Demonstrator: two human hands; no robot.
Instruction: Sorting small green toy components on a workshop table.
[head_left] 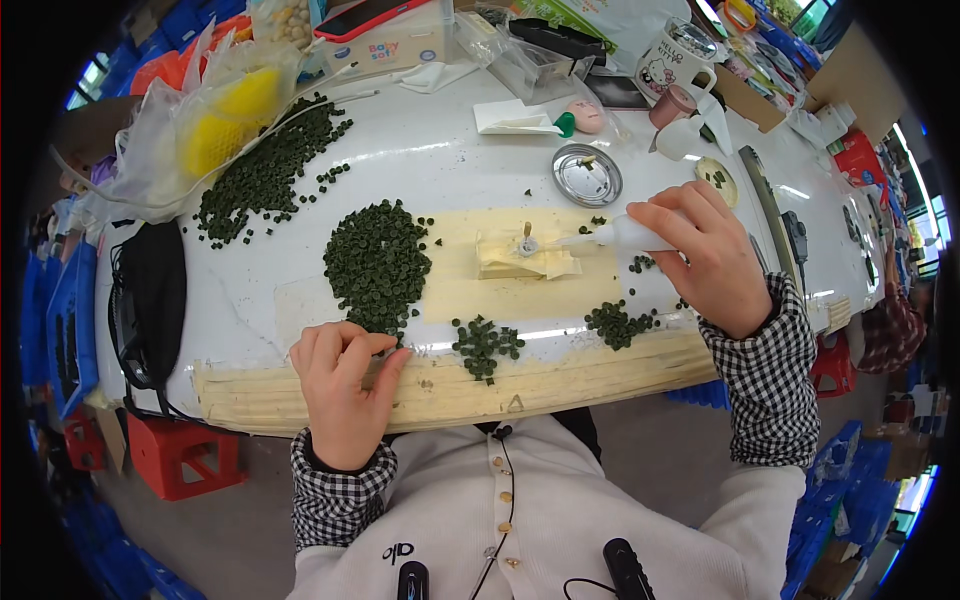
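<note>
The right hand [705, 255] wraps its grip around a small white squeeze bottle [628, 234], fingers pressed together on its body, and holds it lying nearly level above the counter [250, 300]. The bottle's nozzle points left toward a small metal piece [527, 243] standing on a pale yellow block [520, 258] near the middle of the counter; the tip is just beside that piece, and whether it touches cannot be told. The block sits on a cream-coloured patch taped to the white counter top.

The left hand [342, 385] rests at the near edge of the counter, fingers curled loosely with the thumb and forefinger close together at the near edge of a large heap of dark green pellets [377, 262]. Whether it pinches a pellet cannot be told.

Smaller clusters of green pellets lie near the edge in the middle [483, 343] and to the right [617, 322] under the right wrist. A broader scatter of pellets [265, 170] spreads on the far left beside a clear plastic bag with yellow contents [215, 120]. A round metal lid [587, 175] lies beyond the block, and a white mug [672, 60] stands at the far right. A black bag [150, 300] lies at the left end.
</note>
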